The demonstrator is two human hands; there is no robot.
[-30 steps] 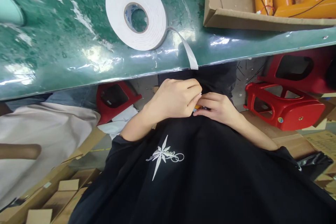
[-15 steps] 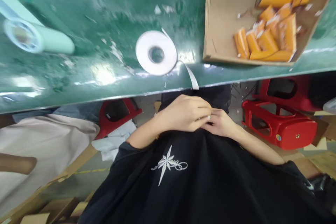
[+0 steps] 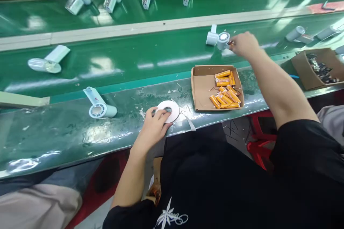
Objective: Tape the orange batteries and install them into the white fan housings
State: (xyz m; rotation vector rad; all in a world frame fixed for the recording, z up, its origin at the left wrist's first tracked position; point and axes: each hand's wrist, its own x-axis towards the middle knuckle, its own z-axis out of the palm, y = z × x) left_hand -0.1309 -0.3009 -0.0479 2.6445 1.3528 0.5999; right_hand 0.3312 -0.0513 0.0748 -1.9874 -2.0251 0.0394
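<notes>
My left hand (image 3: pixel 154 127) is on a roll of white tape (image 3: pixel 175 110) lying flat near the bench edge. Its fingers curl over the roll, with fingertips at the centre hole, and a loose tape end trails to the right. Stretched far forward, my right hand (image 3: pixel 245 45) is closed in a pinch beside a light blue round-ended device (image 3: pixel 223 40) on the green belt. Something small and dark or orange shows at the fingertips, too small to name. Between my arms stands a shallow cardboard box (image 3: pixel 202 105) of orange wrapped cylinders with wires (image 3: pixel 228 96).
Another light blue device (image 3: pixel 107 111) lies on the bench to the left. More devices sit on the belt (image 3: pixel 120 53) and beyond the pale divider (image 3: pixel 107 29). A cardboard box of small metal parts (image 3: pixel 303 71) stands at the right. Red stools (image 3: pixel 262 150) are below the bench.
My hands were together before my chest and have parted. The left has moved onto the tape roll; the right has reached forward over the belt to a device. The view has tilted up.
</notes>
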